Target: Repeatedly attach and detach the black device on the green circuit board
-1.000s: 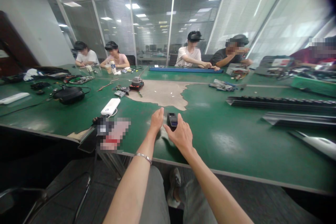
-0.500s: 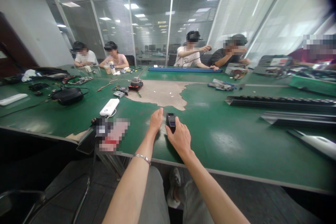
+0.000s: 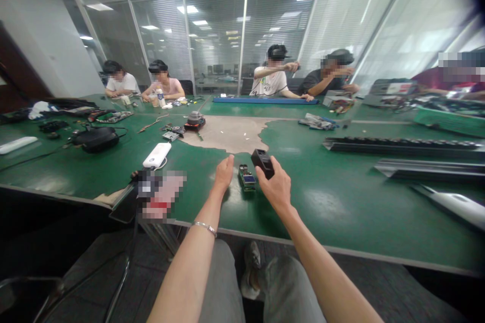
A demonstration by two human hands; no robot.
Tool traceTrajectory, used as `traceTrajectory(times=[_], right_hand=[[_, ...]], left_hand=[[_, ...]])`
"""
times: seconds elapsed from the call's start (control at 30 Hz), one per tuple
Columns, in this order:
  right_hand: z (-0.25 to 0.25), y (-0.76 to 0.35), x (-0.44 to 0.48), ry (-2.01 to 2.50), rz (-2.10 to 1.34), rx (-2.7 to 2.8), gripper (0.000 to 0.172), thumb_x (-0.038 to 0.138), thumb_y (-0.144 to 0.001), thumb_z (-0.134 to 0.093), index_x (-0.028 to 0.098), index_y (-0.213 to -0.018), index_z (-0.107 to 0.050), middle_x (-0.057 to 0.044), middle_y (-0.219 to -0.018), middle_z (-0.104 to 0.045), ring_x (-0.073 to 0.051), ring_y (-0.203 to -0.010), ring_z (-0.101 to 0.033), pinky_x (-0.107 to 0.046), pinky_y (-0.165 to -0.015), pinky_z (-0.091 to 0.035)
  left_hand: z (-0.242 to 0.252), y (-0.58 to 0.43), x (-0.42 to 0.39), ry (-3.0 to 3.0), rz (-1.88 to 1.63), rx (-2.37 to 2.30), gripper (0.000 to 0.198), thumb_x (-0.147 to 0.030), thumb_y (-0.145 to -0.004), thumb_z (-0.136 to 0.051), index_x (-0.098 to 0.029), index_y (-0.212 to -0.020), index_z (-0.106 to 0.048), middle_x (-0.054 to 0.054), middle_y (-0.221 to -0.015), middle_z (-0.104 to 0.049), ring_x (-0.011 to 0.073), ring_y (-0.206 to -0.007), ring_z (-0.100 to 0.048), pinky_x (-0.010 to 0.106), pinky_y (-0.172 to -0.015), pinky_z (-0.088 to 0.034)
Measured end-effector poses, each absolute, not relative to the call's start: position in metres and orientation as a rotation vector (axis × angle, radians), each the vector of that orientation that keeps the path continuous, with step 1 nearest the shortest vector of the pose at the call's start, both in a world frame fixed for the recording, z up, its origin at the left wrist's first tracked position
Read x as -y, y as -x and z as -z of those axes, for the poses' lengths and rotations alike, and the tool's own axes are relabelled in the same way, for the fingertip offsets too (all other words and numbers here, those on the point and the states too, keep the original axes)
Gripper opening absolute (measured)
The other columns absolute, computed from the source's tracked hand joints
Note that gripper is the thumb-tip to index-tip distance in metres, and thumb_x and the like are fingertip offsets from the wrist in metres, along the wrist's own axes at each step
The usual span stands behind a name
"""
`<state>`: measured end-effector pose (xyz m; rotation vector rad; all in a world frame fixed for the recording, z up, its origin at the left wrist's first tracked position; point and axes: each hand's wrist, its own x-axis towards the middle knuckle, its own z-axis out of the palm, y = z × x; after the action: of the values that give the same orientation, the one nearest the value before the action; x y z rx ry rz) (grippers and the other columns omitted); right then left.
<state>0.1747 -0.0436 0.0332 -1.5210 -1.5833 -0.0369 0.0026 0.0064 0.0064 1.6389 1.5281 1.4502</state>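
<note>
My right hand (image 3: 278, 184) grips a black plastic casing (image 3: 262, 163) and holds it tilted just above the table. Between my hands lies a small green circuit board (image 3: 247, 178) with a bluish screen and pale connectors at its far end. My left hand (image 3: 224, 173) rests on edge to the left of the board, apart from it. Its fingers point forward with nothing visible in them; the far side of that hand is hidden. A silver bracelet (image 3: 205, 229) circles the left wrist.
A white power bank (image 3: 157, 155) with a cable lies to the left on the green table (image 3: 326, 217). Black metal profiles (image 3: 401, 147) and a white pointed tool (image 3: 458, 208) are on the right. Several people sit across the table behind a blue bar (image 3: 265, 101).
My right hand has lifted the black casing up and to the right, off the circuit board, which now lies uncovered. My left hand has stayed in place.
</note>
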Motion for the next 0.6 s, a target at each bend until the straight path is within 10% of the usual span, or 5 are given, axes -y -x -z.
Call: traceTrajectory(times=[0.6], right_hand=[[0.006, -0.206, 0.041, 1.645, 0.041, 1.652, 0.069, 0.049, -0.080, -0.052, 0.009, -0.135, -0.043, -0.018, -0.124, -0.058, -0.030, -0.109, -0.055, -0.043, -0.093, -0.041]], left_hand=[[-0.005, -0.002, -0.008, -1.620, -1.438, -1.516, 0.050, -0.046, -0.095, -0.029, -0.017, -0.112, -0.065, 0.009, -0.115, -0.068, 0.0192, -0.110, -0.061, 0.033, -0.101, -0.042]])
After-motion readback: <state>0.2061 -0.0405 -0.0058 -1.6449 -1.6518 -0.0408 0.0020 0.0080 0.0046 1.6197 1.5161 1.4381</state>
